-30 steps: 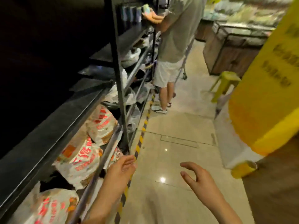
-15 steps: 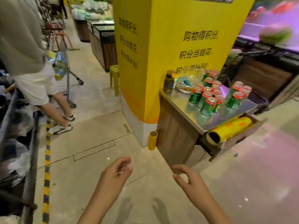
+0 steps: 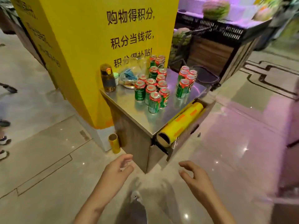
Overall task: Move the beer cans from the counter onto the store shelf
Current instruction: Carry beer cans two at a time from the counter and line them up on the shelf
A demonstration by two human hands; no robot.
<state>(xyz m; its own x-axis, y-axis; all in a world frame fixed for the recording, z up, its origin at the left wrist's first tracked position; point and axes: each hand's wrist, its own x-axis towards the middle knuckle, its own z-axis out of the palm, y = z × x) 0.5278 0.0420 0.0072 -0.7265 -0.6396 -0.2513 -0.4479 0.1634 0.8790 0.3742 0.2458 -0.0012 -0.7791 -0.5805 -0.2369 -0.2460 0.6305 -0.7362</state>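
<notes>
Several green beer cans with red tops (image 3: 154,103) stand upright in a cluster on the steel counter (image 3: 123,98), and a smaller group of cans (image 3: 183,88) stands to its right. My left hand (image 3: 115,172) and my right hand (image 3: 195,176) hover low in front of the counter's near corner, both empty with fingers loosely curled and apart. Neither touches a can. The store shelf is out of view.
A yellow pillar (image 3: 90,46) rises behind the counter. A dark bottle (image 3: 108,78) and a plastic bag (image 3: 129,75) sit at the counter's back left. A yellow film roll (image 3: 181,123) lies in an open drawer; a small roll (image 3: 114,143) stands on the floor. Someone's shoes (image 3: 4,139) show at far left.
My view has swung right from the dark shelf to the counter, which is now nearer and centred. Both hands stay empty and have come closer to the counter.
</notes>
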